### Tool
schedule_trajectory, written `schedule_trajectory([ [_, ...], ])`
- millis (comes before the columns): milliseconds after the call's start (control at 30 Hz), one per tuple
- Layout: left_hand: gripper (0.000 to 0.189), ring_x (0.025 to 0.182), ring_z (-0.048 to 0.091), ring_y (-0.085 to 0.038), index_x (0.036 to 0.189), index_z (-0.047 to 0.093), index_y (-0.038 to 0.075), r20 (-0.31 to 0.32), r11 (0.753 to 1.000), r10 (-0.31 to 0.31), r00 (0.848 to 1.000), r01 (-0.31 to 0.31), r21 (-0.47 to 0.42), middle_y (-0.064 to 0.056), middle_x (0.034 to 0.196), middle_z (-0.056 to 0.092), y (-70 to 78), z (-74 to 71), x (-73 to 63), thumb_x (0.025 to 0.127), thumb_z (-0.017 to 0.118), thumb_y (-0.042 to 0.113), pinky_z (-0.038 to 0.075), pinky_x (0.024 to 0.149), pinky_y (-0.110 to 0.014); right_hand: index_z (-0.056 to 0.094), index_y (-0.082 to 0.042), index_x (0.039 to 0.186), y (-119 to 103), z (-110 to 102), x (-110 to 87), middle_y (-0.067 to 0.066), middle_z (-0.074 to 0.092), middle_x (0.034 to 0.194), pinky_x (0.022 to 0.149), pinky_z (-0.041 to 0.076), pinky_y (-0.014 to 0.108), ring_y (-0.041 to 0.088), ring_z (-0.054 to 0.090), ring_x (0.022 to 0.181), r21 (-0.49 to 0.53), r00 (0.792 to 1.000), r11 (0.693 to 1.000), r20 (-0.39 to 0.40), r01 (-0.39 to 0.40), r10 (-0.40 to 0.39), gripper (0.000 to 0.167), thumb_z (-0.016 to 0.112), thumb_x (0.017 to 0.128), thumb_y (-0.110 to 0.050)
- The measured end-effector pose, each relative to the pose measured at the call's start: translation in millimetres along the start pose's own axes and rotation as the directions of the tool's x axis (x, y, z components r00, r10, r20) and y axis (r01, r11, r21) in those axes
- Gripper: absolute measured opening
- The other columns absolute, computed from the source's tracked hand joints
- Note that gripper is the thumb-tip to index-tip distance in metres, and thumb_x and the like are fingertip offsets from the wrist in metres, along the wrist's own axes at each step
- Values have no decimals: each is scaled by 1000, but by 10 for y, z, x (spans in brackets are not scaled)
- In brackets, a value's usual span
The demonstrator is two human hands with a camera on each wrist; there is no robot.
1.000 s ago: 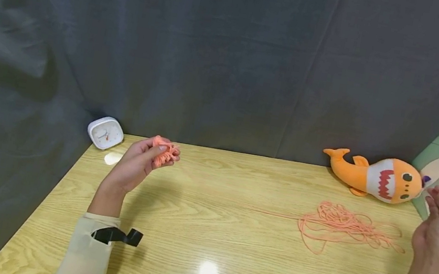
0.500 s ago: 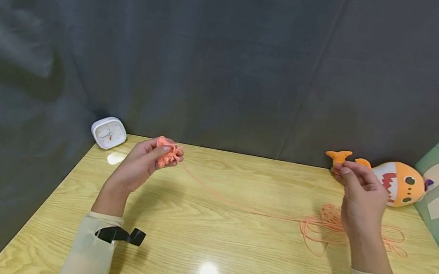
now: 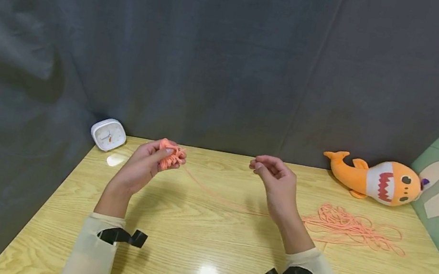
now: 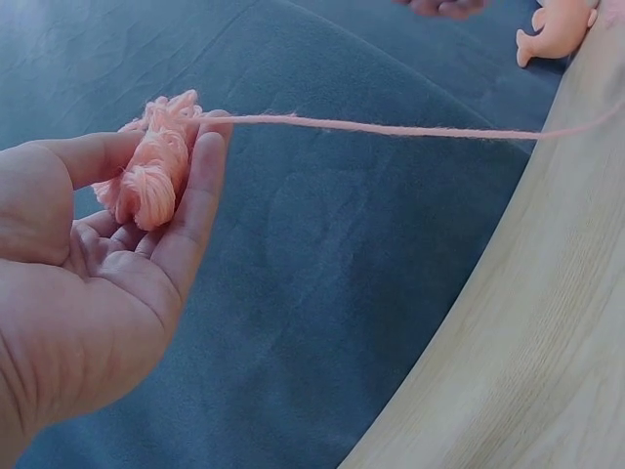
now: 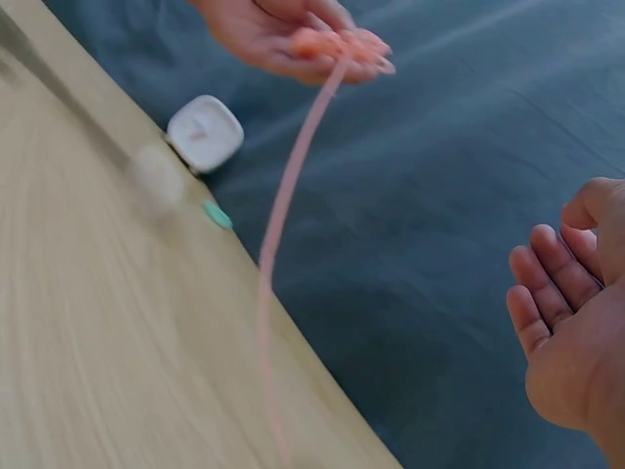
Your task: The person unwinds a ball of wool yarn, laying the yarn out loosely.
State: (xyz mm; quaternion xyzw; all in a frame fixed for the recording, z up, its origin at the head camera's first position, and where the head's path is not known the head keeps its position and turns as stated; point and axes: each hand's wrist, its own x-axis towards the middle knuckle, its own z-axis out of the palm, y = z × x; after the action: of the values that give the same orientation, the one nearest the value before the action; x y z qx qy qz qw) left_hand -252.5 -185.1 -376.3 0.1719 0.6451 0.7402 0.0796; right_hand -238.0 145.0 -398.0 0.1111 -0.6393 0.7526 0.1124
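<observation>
A small bundle of coral yarn (image 3: 170, 157) sits between the thumb and fingers of my left hand (image 3: 138, 167), raised above the table. From it a single strand (image 4: 391, 129) runs off to the right, slack and sagging toward the table in the head view. That strand leads to a loose, tangled pile of the same yarn (image 3: 348, 226) on the right side. My right hand (image 3: 280, 191) is in the air between bundle and pile, fingers loosely bent. Nothing shows in it, and the right wrist view has the strand passing well apart from its fingers (image 5: 557, 269).
At the back left corner stands a white square clock (image 3: 108, 135). An orange plush shark (image 3: 382, 181) lies at the back right. Dark cloth (image 3: 223, 60) hangs behind the wooden table (image 3: 183, 247). A small green object (image 5: 218, 215) shows near the clock in the right wrist view.
My right hand has swept left from beside the plush shark's head, past the yarn pile, toward the left hand. The left hand stays nearly still with the bundle.
</observation>
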Motion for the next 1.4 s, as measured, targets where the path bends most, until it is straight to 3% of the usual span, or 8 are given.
schedule_trajectory([
  [267, 23, 101, 73, -9, 126, 54, -4, 2, 1000, 1, 1000, -1, 4, 0, 111, 74, -4, 11, 2, 109, 50, 12, 60, 90, -22, 64, 9, 120, 185, 463, -44, -5, 75, 100, 92, 59, 23, 9, 72, 97, -6, 994, 998, 93, -65, 65, 26, 67, 99, -6],
  [533, 24, 102, 73, -9, 126, 55, -3, 10, 1000, 11, 1000, -12, 18, 0, 112, 74, 3, 11, 0, 109, 50, 14, 60, 91, -23, 65, 6, 121, 364, 784, -113, 17, 71, 114, 96, 58, 23, 8, 71, 100, -13, 970, 994, 219, -106, 106, 24, 66, 99, -5],
  [733, 22, 102, 73, -10, 123, 58, -1, 18, 999, 28, 999, -29, 19, 0, 112, 74, -9, -14, -4, 109, 51, 15, 60, 92, -24, 67, 0, 122, 439, 945, -147, 19, 71, 116, 92, 60, 27, 9, 71, 99, -54, 948, 992, 295, -111, 122, 24, 68, 99, -6],
  [967, 26, 102, 73, -10, 127, 56, -4, 13, 1000, 12, 1000, -12, 23, 0, 114, 74, -24, -9, 3, 110, 51, 15, 60, 92, -24, 71, 0, 118, 437, 974, -191, 5, 71, 99, 79, 59, 27, 13, 67, 87, -141, 940, 984, 309, -105, 145, 22, 68, 99, -11],
  [1133, 24, 101, 73, -10, 126, 57, -2, -2, 1000, 13, 1000, -13, 20, 0, 113, 74, -22, -16, 1, 109, 51, 14, 60, 91, -24, 75, -3, 112, 386, 890, -204, 8, 72, 99, 73, 53, 26, 10, 60, 82, -208, 948, 974, 281, -92, 149, 19, 69, 100, -17],
  [1400, 21, 101, 73, -10, 124, 57, -1, -5, 1000, 18, 1000, -18, 6, -1, 112, 73, -23, -34, 5, 109, 51, 12, 61, 90, -24, 74, -2, 114, 256, 657, -179, 2, 69, 95, 72, 51, 21, 10, 60, 83, -175, 964, 980, 233, -90, 130, 23, 68, 101, -19],
])
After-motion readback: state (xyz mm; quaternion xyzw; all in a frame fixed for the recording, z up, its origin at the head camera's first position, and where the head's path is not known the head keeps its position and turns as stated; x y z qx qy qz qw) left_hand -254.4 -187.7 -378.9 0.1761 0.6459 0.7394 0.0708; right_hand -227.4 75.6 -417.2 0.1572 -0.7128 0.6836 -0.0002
